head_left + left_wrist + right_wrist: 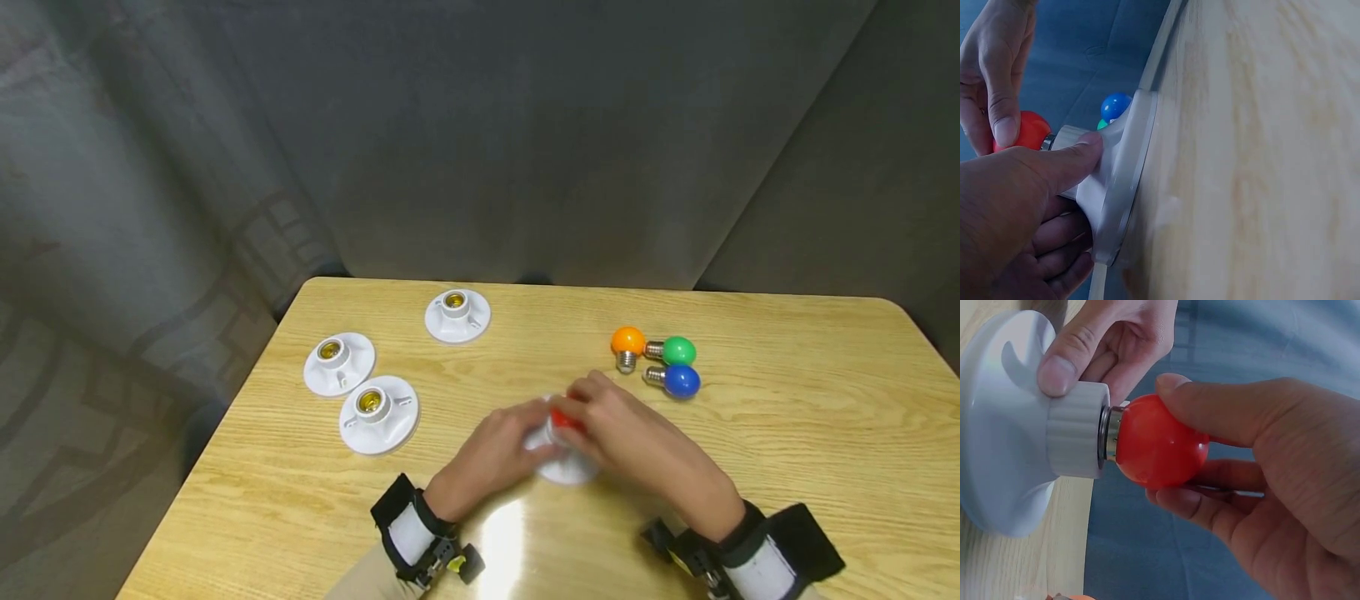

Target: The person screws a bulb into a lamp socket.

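My right hand (pixel 622 425) pinches a red light bulb (pixel 1163 444) between thumb and fingers. The bulb's metal base is partly inside the collar of a white lamp holder (pixel 1004 431), with some of the metal still showing. With thumb and curled fingers, my left hand (pixel 495 450) grips that collar from the other side, as the left wrist view shows. The holder's round base (pixel 1125 175) sits at the wooden table top. In the head view both hands cover most of the holder and bulb.
Three more white lamp holders (pixel 457 317) with brass-coloured sockets stand at the left and back left. An orange bulb (pixel 627 341), a green bulb (pixel 679 351) and a blue bulb (pixel 682 382) lie beyond my right hand. A grey curtain (pixel 510 150) hangs behind the table (pixel 810 417).
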The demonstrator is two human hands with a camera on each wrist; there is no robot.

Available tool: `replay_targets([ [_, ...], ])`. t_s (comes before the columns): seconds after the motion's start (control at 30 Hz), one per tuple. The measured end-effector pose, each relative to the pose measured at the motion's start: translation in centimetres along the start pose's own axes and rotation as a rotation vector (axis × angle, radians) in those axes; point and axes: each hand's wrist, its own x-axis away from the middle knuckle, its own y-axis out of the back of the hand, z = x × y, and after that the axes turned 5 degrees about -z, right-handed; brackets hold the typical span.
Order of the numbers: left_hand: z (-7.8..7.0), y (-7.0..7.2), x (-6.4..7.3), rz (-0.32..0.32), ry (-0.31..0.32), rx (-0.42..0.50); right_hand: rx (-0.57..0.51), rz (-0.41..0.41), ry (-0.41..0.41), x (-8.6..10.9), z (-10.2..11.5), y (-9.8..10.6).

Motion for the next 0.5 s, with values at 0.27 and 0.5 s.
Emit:
replay_targets([
  [0.27, 0.04, -0.14, 0.0, 0.001, 0.011, -0.006, 0.01, 0.012, 0.032, -0.01, -0.12, 0.11],
  [0.5, 0.04, -0.04, 0.06, 0.016, 0.015, 0.006, -0.005, 0.009, 0.004, -0.01, -0.2, -0.21],
])
